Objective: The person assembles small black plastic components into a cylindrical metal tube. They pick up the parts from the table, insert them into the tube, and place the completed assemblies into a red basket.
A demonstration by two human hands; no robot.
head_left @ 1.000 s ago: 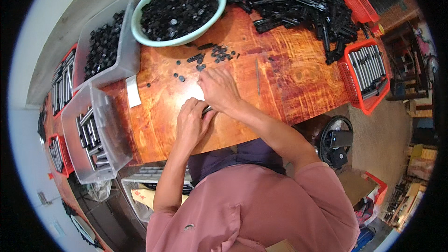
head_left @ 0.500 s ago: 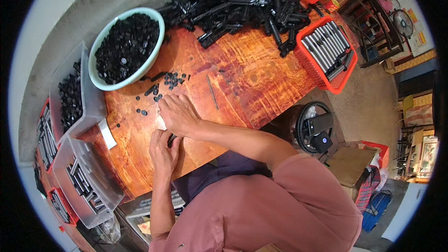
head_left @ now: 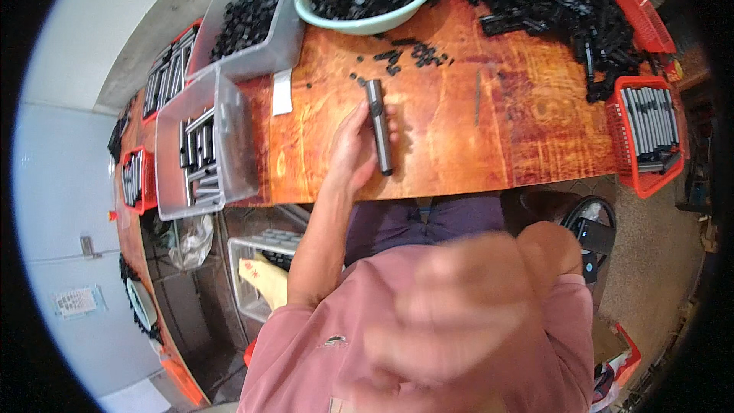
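My left hand (head_left: 355,149) rests on the wooden table (head_left: 451,122) and holds a long dark grey metal rod (head_left: 378,126) upright along its palm. My right hand (head_left: 466,298) is raised close to the camera and heavily blurred; whether it holds anything cannot be made out. Small black parts (head_left: 405,53) lie scattered on the table just beyond the rod. A thin metal pin (head_left: 477,96) lies on the table to the right.
A pale green bowl (head_left: 359,24) of black parts stands at the back. Clear bins (head_left: 202,145) with rods and black pieces sit left. A heap of black parts (head_left: 550,0) and red baskets (head_left: 650,138) of rods are on the right.
The left hand now holds a rod out on the table. The right hand left the table and rose toward the camera. The view has swung around.
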